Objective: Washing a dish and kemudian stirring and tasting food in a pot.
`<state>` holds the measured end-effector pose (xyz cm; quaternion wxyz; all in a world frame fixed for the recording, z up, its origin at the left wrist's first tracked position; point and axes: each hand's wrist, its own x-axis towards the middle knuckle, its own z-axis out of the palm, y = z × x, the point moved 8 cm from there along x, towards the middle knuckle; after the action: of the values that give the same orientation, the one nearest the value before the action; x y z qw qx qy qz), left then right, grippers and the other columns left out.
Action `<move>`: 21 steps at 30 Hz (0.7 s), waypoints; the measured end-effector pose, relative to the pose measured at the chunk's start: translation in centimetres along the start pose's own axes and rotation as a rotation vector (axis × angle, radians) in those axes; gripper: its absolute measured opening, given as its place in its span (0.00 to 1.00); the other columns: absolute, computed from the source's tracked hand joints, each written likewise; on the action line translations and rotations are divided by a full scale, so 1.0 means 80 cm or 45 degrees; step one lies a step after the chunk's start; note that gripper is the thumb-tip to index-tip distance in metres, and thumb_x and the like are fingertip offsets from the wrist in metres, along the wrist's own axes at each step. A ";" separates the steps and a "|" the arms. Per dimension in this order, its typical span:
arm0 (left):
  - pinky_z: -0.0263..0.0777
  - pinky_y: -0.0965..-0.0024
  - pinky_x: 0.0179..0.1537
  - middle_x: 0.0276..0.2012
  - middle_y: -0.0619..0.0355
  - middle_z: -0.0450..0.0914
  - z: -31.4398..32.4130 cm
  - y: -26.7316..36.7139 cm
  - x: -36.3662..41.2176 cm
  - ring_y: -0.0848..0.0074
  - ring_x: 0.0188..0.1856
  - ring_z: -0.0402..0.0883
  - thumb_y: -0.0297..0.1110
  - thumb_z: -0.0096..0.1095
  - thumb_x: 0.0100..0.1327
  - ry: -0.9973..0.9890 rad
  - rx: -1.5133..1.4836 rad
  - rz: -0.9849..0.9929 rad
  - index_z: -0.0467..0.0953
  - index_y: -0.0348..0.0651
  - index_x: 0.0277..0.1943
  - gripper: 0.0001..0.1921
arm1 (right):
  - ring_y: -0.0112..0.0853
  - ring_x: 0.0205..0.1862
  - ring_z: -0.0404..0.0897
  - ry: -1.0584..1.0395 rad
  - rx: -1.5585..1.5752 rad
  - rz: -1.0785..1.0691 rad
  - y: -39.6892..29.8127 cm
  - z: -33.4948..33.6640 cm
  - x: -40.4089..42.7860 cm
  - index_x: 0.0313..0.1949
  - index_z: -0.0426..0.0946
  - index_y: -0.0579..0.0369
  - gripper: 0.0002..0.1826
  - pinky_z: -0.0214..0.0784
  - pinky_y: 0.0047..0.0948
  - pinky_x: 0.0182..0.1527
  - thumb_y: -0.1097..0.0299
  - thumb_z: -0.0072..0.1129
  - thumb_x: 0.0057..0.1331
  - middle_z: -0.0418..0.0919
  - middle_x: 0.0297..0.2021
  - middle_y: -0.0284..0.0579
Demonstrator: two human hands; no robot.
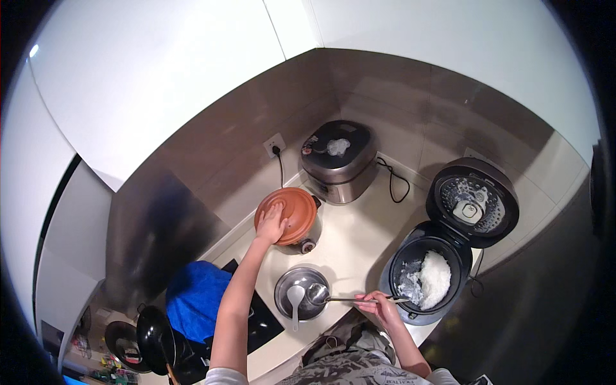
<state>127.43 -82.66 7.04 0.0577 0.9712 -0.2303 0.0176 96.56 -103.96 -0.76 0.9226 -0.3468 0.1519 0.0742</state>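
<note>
My left hand (272, 224) lies with fingers spread on the terracotta-coloured lid (297, 211) of an electric stew pot. In my right hand (380, 307) is the handle of a metal ladle (317, 294), its bowl over the right side of a steel bowl (308, 315). A white plastic rice spoon (295, 294) rests in that bowl, handle over the near rim. Right of my right hand, an open rice cooker (462, 255) holds white cooked rice (435, 279), heaped on the right side of its dark inner pot. The ladle's handle end reaches its near left rim.
A closed rice cooker (339, 161) stands in the back corner, its power cord beside it. A blue cloth (199, 298) covers something by the black cooktop (264, 322). Black pans (154, 337) lie at lower left. White cabinets (168, 72) overhang the counter.
</note>
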 end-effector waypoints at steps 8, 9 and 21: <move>0.34 0.59 0.61 0.62 0.54 0.41 0.014 0.001 0.008 0.67 0.64 0.40 0.48 0.37 0.59 -0.178 0.067 -0.068 0.43 0.49 0.62 0.30 | 0.43 0.40 0.74 -0.014 0.011 0.014 0.007 0.004 0.015 0.27 0.68 0.65 0.11 0.69 0.31 0.42 0.72 0.36 0.60 0.70 0.40 0.61; 0.34 0.59 0.61 0.62 0.54 0.40 0.007 0.005 0.009 0.67 0.64 0.39 0.49 0.36 0.59 -0.096 -0.073 -0.010 0.44 0.49 0.62 0.29 | 0.44 0.40 0.74 -0.022 0.010 0.013 0.008 0.007 0.016 0.27 0.68 0.65 0.11 0.69 0.31 0.42 0.71 0.36 0.60 0.70 0.40 0.61; 0.47 0.60 0.58 0.58 0.50 0.55 -0.107 -0.015 -0.115 0.62 0.61 0.51 0.41 0.45 0.57 0.099 -0.139 0.139 0.62 0.44 0.54 0.22 | 0.45 0.38 0.75 -0.091 -0.005 0.072 0.031 0.022 0.037 0.26 0.68 0.65 0.12 0.73 0.29 0.36 0.69 0.37 0.61 0.70 0.39 0.63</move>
<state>119.73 -76.46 14.84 0.1183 0.9512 -0.2812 0.0459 99.17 -100.87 -1.99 0.9243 -0.3412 0.1283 0.1127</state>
